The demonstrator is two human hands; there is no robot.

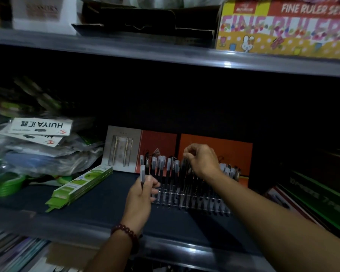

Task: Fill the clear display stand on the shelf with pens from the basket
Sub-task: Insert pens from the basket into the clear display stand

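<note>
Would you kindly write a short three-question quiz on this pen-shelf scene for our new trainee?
1. True or false: the left hand holds a pen.
2. The right hand is: A out of view; B pinching at the standing pens in the clear display stand; C gripping the left hand.
3. Fill in: the bead bracelet sits on the ___ wrist.
Key: 1 true; 2 B; 3 left.
</note>
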